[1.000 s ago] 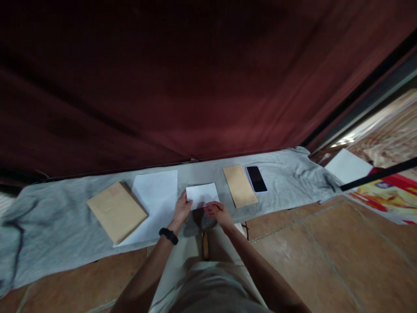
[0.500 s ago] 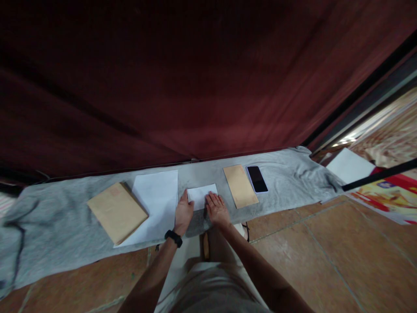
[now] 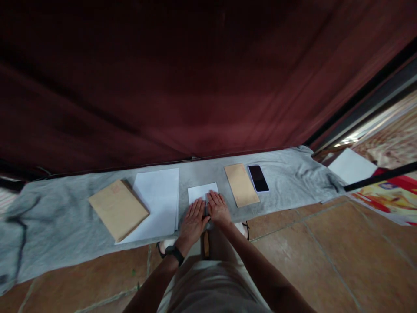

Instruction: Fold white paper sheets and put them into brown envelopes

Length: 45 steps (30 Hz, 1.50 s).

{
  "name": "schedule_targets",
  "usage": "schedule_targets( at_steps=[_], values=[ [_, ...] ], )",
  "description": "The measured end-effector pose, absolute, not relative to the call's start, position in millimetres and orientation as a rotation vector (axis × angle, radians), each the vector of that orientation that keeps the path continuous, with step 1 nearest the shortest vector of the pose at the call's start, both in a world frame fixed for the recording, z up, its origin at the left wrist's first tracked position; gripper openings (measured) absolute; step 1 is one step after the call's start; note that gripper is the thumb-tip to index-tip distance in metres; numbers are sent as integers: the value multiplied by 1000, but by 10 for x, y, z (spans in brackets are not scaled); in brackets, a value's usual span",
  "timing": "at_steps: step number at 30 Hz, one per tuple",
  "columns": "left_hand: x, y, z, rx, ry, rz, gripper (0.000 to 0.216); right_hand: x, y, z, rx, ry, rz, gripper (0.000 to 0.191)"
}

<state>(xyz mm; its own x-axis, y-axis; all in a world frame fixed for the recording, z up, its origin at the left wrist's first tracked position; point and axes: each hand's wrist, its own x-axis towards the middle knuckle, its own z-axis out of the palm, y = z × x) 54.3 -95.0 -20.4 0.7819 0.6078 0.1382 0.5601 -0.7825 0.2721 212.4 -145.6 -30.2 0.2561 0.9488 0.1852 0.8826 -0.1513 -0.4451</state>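
A small folded white paper [image 3: 202, 192] lies on a grey cloth [image 3: 58, 213] spread over the floor. My left hand [image 3: 193, 222] lies flat, fingers stretched out, on the paper's near left edge. Beside it my right hand [image 3: 217, 208] is also flat and open, pressing the paper's near right part. The two hands touch side by side. A black band sits on my left wrist.
Left of the hands are a white sheet [image 3: 158, 198] and a thick brown envelope [image 3: 118, 209]. To the right lie a slim brown envelope [image 3: 241, 184] and a black phone [image 3: 258, 178]. A dark red curtain hangs behind. Another white sheet [image 3: 351, 165] lies far right on tiled floor.
Both hands went from pinching the paper's near edge to lying flat on it. My left hand slid right, from the paper's left side onto its near edge.
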Motion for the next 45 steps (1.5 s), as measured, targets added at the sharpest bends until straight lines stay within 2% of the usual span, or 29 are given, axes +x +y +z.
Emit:
schedule_targets(
  at_steps=[8,16,23,36,45],
  values=[
    [324,-979,-224,2712,1063,397,65,2114,-1458,-268,-2048,-1644,183,51],
    [821,-776,-144,2617,984,398,56,2126,-1463,-275,-2065,-1674,201,54],
    [878,-594,-238,2654,1071,385,57,2163,-1420,-275,-2043,-1621,216,46],
    [873,-631,-276,2663,1091,406,59,2500,-1121,-203,-1996,-1678,192,45],
    [868,-630,-241,2670,1091,389,58,2320,-1555,-276,-2041,-1634,164,49]
  ],
)
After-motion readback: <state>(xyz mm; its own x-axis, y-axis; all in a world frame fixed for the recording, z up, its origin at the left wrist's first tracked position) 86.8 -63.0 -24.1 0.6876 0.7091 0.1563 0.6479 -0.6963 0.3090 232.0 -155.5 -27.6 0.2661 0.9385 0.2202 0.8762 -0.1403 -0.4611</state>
